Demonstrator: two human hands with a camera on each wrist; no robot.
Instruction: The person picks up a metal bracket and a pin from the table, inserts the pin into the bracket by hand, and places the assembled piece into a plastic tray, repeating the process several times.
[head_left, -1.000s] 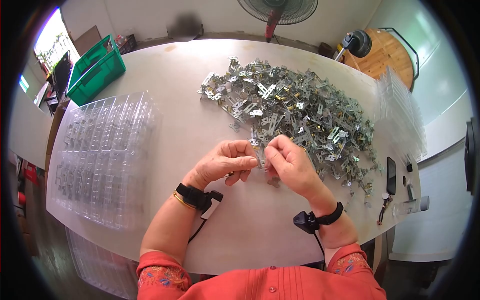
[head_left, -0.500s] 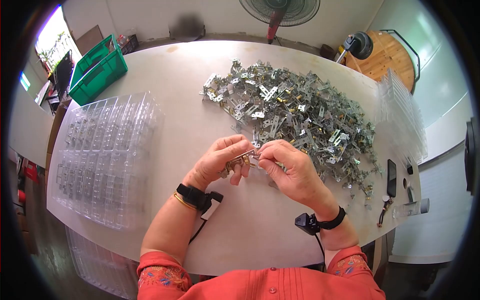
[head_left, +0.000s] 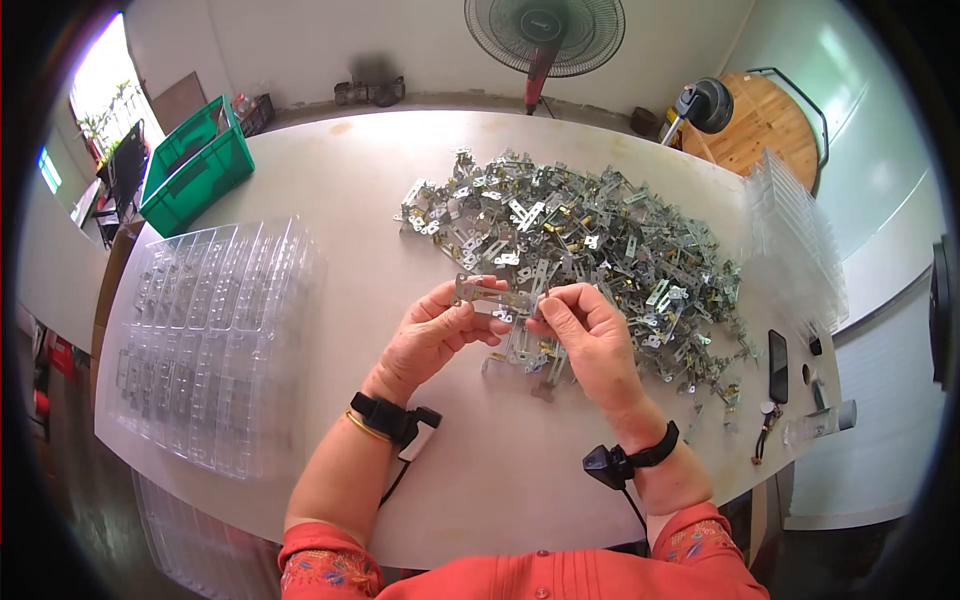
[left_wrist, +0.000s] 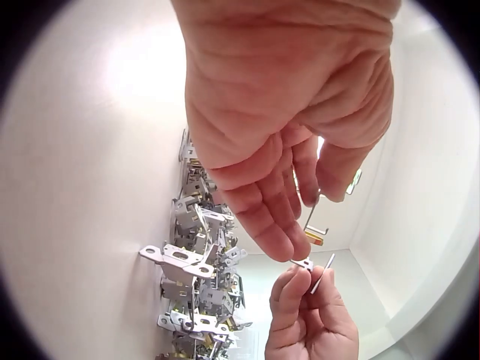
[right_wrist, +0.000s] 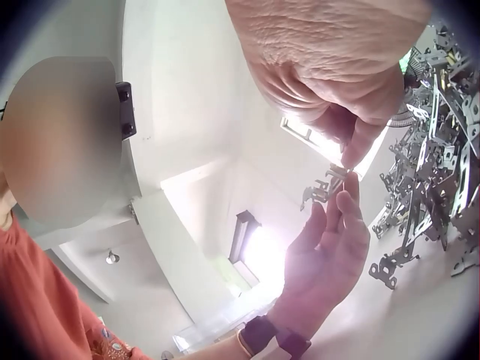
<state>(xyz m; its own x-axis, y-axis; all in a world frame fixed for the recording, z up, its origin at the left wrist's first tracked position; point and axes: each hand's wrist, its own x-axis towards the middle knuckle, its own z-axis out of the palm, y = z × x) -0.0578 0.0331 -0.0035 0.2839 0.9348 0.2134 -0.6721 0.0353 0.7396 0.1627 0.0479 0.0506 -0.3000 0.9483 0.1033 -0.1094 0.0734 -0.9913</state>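
Note:
Both hands meet in front of a heap of metal parts [head_left: 600, 240] in the head view. A flat metal bracket [head_left: 490, 295] is pinched at its left end between thumb and fingers of the left hand [head_left: 430, 330]. At its other end, the right hand [head_left: 592, 345] pinches a small metal piece with thumb and index finger. In the left wrist view a thin bright strip [left_wrist: 323, 273] stands between the right hand's fingertips. The right wrist view shows the bracket [right_wrist: 324, 189] held above the left palm. Whether the two pieces are joined cannot be told.
Clear compartment trays [head_left: 200, 350] with metal pieces lie at the left, a green crate [head_left: 197, 165] behind them. More clear trays [head_left: 795, 240] stand at the right, near a phone [head_left: 778, 366] and a small bottle [head_left: 822, 422]. Loose parts lie just beyond the hands.
The hands have drawn slightly apart, and the bracket, angled before, now lies nearly level between them. The left fingers have spread. The head view has tilted up a little.

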